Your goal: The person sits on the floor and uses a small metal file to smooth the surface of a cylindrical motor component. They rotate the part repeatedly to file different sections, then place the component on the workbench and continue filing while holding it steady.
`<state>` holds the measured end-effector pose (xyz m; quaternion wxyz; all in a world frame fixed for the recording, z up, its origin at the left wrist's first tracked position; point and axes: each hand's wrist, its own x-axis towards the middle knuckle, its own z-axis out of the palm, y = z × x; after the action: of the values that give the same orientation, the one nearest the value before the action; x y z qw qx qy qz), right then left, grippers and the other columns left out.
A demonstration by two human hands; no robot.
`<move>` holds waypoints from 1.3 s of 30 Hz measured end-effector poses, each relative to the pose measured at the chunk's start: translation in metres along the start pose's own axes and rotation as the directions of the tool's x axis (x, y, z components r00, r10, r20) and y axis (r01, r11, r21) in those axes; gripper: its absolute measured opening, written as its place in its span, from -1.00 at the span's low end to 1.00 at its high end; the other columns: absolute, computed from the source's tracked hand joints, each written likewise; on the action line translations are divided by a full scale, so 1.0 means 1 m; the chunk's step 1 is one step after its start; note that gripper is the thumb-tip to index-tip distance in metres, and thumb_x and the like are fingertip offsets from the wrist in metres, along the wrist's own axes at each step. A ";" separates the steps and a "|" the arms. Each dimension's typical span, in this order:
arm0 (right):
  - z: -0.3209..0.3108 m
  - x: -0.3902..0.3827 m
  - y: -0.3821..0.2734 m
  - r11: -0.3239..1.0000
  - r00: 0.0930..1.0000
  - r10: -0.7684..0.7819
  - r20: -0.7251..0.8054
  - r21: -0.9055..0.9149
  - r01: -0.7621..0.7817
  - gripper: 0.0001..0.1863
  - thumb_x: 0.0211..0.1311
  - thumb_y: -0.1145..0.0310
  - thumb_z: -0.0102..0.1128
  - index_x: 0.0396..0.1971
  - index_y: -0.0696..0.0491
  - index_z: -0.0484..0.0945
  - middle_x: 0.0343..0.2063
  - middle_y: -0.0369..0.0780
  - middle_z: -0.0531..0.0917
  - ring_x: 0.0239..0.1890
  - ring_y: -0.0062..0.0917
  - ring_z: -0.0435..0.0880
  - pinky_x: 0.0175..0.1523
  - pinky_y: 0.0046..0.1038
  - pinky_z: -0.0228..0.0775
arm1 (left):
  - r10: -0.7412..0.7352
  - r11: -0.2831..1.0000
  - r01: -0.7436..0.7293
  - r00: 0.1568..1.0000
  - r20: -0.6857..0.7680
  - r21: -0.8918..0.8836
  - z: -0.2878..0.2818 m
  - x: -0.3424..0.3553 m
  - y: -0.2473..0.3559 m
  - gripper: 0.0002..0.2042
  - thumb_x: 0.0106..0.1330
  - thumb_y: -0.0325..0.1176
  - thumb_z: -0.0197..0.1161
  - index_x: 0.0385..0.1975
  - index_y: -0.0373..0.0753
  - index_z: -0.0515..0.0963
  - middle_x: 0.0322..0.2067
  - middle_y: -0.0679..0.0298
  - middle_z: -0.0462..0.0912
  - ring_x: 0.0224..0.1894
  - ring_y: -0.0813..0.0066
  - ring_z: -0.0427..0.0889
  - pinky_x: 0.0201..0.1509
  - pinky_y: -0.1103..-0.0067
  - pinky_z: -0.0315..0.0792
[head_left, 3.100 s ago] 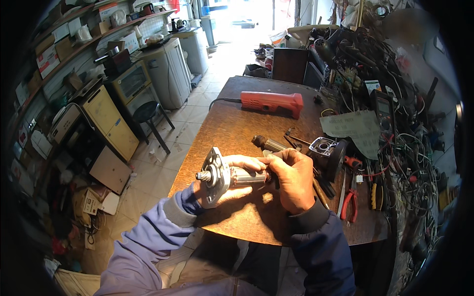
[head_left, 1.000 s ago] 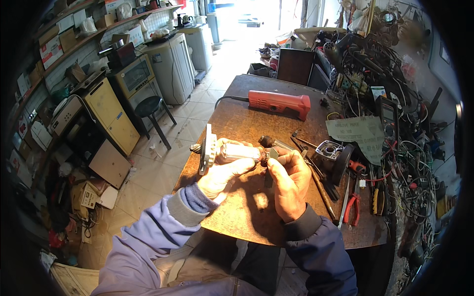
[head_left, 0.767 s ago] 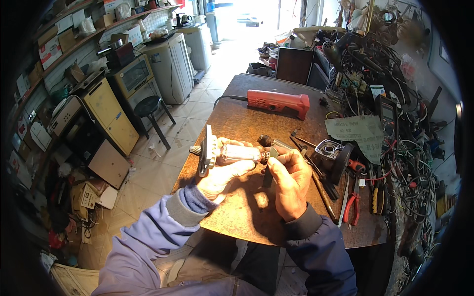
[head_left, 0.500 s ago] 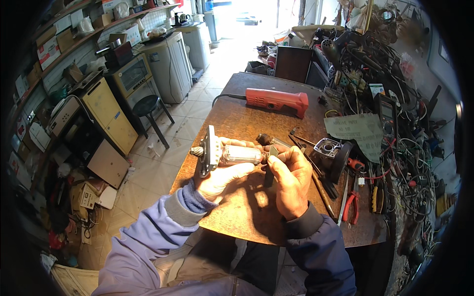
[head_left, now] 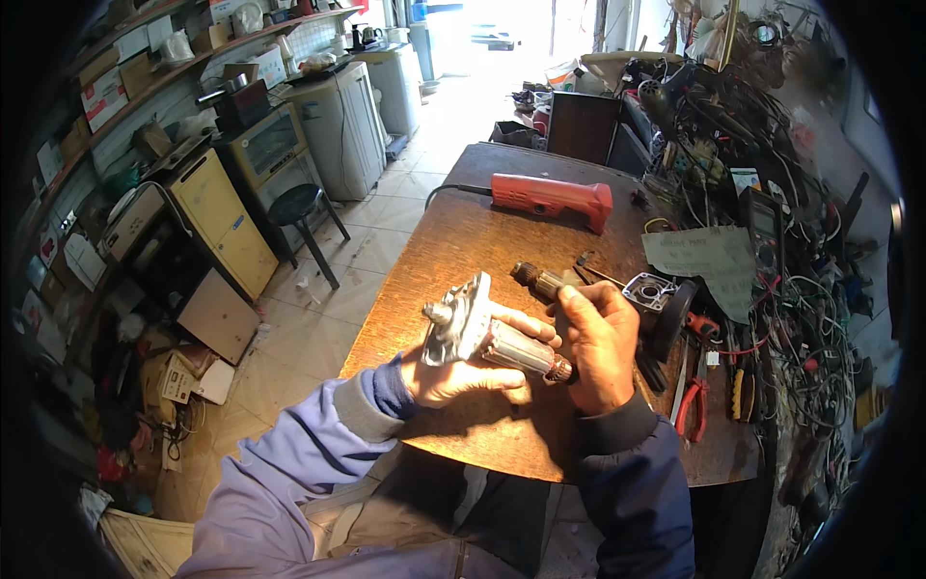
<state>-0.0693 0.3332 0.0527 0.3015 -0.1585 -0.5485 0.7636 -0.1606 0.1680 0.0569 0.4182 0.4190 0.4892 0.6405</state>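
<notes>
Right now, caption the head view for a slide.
Both hands, left hand and right hand, hold a motor armature over a wooden table.

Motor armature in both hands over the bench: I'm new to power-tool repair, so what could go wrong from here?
1. The armature is held in the air by the left hand and right hand; a slip might drop it onto the table and could damage its windings.
2. The hands work near the table's front edge, so a loosened part might fall to the floor.
3. Pliers and tangled wires crowd the right side; small parts could get lost there.
</notes>
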 end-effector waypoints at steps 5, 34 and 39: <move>-0.007 0.001 -0.006 0.989 0.998 -0.057 0.000 0.135 0.057 -0.81 0.37 0.36 0.17 -0.31 0.18 0.44 -0.60 -0.31 0.50 -0.73 -0.71 0.40 -0.68 -0.61 0.23 | 0.146 0.904 -0.156 0.988 -0.055 -0.399 -0.004 -0.001 -0.008 -0.56 0.22 -0.52 0.27 0.12 -0.28 0.39 0.10 0.02 0.51 0.21 0.06 0.49 0.21 0.24 0.48; -0.010 0.006 0.015 0.981 0.982 -0.117 0.150 -0.136 0.137 -0.83 0.24 0.50 0.21 -0.22 0.24 0.55 -0.38 -0.26 0.63 -0.39 -0.67 0.56 -0.32 -0.63 0.38 | 0.020 0.908 -0.168 0.932 -0.362 -0.383 -0.005 0.001 -0.012 -0.49 0.27 -0.53 0.26 0.22 -0.29 0.28 0.06 0.09 0.53 0.02 0.27 0.62 0.02 0.45 0.59; -0.010 0.005 0.010 0.986 0.985 -0.059 0.163 -0.147 0.084 -0.84 0.25 0.50 0.20 -0.23 0.25 0.54 -0.43 -0.24 0.62 -0.46 -0.63 0.56 -0.34 -0.60 0.41 | 0.098 0.963 -0.184 0.919 -0.382 -0.196 -0.002 0.002 -0.012 -0.52 0.27 -0.54 0.26 0.19 -0.32 0.31 -0.04 0.14 0.58 -0.09 0.39 0.65 -0.05 0.49 0.61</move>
<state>-0.0702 0.3415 0.0406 0.2714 -0.1005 -0.6332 0.7179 -0.1615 0.1719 0.0453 0.3167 0.2747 0.4506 0.7882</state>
